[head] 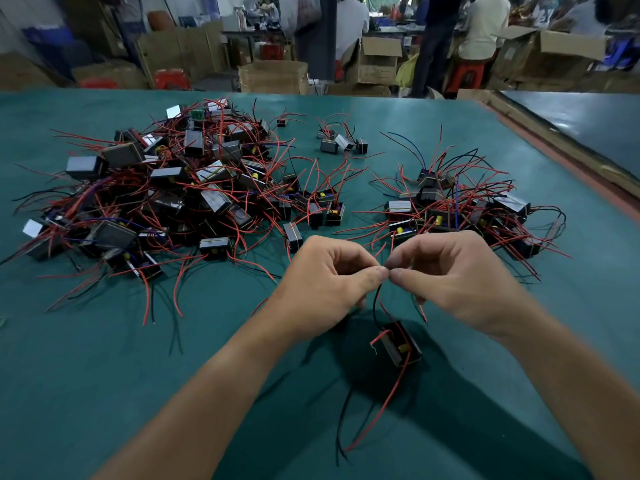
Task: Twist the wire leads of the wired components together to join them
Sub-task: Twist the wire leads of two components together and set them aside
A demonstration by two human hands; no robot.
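Note:
A small black wired component (401, 342) with a yellow part hangs just above the green table (138, 375), below my hands. Its black and red wire leads (377, 303) rise to my fingertips. My left hand (322, 282) pinches the lead ends between thumb and forefinger. My right hand (453, 275) pinches the same spot from the other side, fingertips almost touching the left ones. More red and black leads (374, 417) trail from the component toward me. The wire tips themselves are hidden between my fingers.
A big heap of black components with red leads (166, 188) covers the table's left and middle. A smaller heap (460, 209) lies at the right, and a few loose units (341, 142) lie further back. Cardboard boxes and people stand beyond the table's far edge.

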